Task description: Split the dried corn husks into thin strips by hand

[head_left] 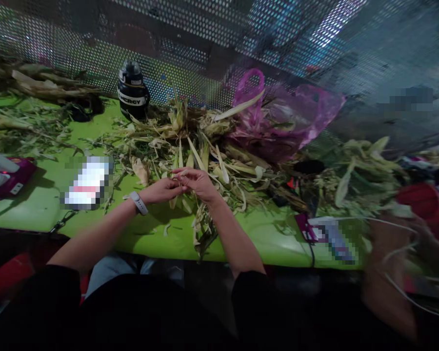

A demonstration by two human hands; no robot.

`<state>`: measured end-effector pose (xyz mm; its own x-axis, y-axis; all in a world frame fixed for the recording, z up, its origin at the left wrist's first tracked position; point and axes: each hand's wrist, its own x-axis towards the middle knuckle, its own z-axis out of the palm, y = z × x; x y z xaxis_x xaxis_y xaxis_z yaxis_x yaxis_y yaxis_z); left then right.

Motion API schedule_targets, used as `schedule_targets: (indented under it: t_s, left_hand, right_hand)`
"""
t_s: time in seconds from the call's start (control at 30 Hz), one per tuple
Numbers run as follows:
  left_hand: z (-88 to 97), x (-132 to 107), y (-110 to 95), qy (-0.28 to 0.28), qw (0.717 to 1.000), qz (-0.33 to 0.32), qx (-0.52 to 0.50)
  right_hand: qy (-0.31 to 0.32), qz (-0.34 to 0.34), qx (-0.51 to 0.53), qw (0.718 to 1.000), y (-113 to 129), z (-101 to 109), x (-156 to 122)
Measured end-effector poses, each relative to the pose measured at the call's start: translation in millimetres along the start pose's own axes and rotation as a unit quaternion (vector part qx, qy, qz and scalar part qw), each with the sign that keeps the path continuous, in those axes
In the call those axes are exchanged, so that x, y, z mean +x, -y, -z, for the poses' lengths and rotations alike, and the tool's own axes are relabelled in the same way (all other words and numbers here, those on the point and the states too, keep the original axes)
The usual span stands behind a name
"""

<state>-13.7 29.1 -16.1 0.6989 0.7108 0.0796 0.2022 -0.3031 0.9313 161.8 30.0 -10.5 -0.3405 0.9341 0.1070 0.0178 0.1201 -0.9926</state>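
My left hand point(163, 189), with a white watch on its wrist, and my right hand point(198, 184) meet over the green table point(157, 234). Both are closed on a pale corn husk piece point(180, 174) held between their fingertips. Right behind them lies a big heap of green and yellow husks and leaves point(190, 141). More husk strips hang down below my hands toward the table's near edge.
A black drink bottle point(132, 90) stands at the back by a perforated metal screen. A pink plastic bag point(278, 122) lies right of the heap. Husk piles cover the far left and right. Another person's blurred arm point(388, 273) is at the right.
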Motion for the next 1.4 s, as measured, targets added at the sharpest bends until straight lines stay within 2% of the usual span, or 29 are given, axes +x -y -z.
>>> schedule_targets:
  t_s: [0.13, 0.4, 0.53, 0.63, 0.7, 0.77, 0.83, 0.93, 1.03, 1.07, 1.17, 1.23, 1.3, 1.4]
  left_hand:
    - [-1.5, -1.0, -2.6, 0.011, 0.999, 0.030, 0.022]
    - [-7.0, 0.2, -0.7, 0.013, 0.998, 0.053, 0.012]
    - [-3.1, -0.9, -5.7, 0.005, 0.996, 0.069, -0.056]
    - [1.0, -1.1, -7.6, -0.036, 0.983, 0.090, -0.153]
    - [2.5, -0.4, -5.9, -0.066, 0.968, 0.107, -0.215]
    - [2.8, 0.3, -3.2, -0.084, 0.958, 0.117, -0.250]
    - [2.4, 0.4, -1.5, -0.081, 0.958, 0.116, -0.248]
    - [2.4, -0.5, -1.9, -0.039, 0.976, 0.096, -0.194]
    - [3.4, -0.9, -4.1, -0.012, 0.988, 0.078, -0.129]
    - [3.9, -0.8, -4.8, -0.011, 0.991, 0.075, -0.111]
    - [5.4, -0.4, -6.5, -0.017, 0.995, 0.069, -0.074]
    - [5.8, -0.6, -7.3, -0.017, 0.995, 0.067, -0.068]
    - [5.5, -1.1, -7.6, -0.022, 0.995, 0.067, -0.071]
    - [4.0, -0.7, -5.9, -0.037, 0.990, 0.084, -0.108]
  right_hand:
    - [-0.051, 0.048, 0.002, 0.998, -9.6, -3.9, 4.9]
    - [-0.098, 0.072, -0.059, 0.991, -6.4, -11.3, 3.5]
    - [-0.115, 0.040, -0.023, 0.992, -1.3, -6.0, 2.5]
    - [-0.117, 0.003, 0.023, 0.993, 4.6, 4.7, 1.5]
    - [-0.124, -0.030, 0.007, 0.992, 8.0, 9.4, 0.6]
    - [-0.102, -0.064, -0.027, 0.992, 9.7, 9.8, -0.3]
    - [-0.070, -0.076, -0.046, 0.994, 9.8, 7.3, -0.7]
    - [-0.110, -0.045, -0.073, 0.990, 7.9, 4.6, 0.0]
    - [-0.173, 0.026, -0.200, 0.964, 4.8, 7.0, 1.1]
    - [-0.194, 0.061, -0.263, 0.943, 3.5, 8.4, 1.5]
    - [-0.252, 0.160, -0.428, 0.853, -1.8, 12.1, 3.2]
    - [-0.262, 0.190, -0.480, 0.815, -5.9, 13.1, 4.6]
    - [-0.259, 0.199, -0.492, 0.807, -9.1, 13.2, 5.7]
    - [-0.259, 0.187, -0.458, 0.829, -10.9, 14.3, 6.5]
